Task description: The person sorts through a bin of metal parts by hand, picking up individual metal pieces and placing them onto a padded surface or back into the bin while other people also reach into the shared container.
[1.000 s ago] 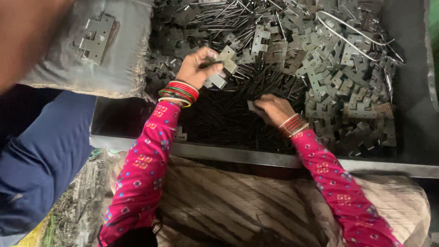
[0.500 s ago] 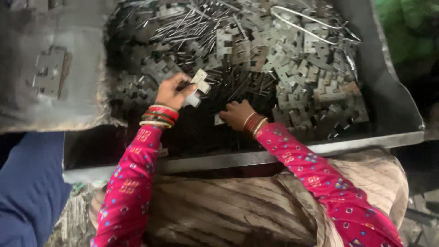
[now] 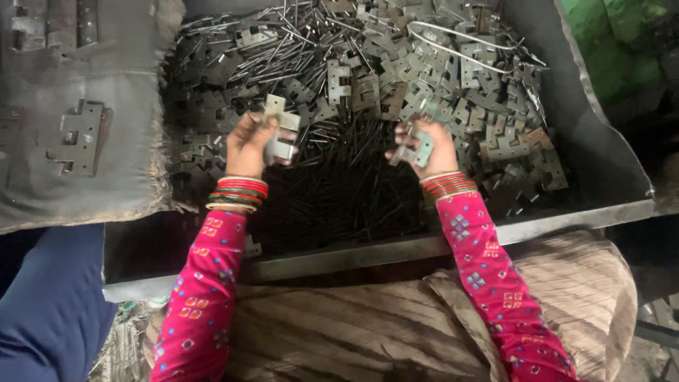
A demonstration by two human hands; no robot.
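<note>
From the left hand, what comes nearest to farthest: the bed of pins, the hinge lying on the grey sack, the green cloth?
1. Bed of pins, just right of the left hand.
2. Hinge on the grey sack, off to the left.
3. Green cloth, far top right corner.

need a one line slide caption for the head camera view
Left hand and right hand each hold a hinge plate over a metal tray heaped with plates and pins.

Between the fingers of the left hand (image 3: 249, 145) and the right hand (image 3: 433, 148), an open gap is left above the dark metal pins (image 3: 339, 191). Beyond the fingertips, passage is blocked by heaped hinge plates (image 3: 424, 71). Outward of the right fingers, movement is bounded by the tray wall (image 3: 601, 148).
</note>
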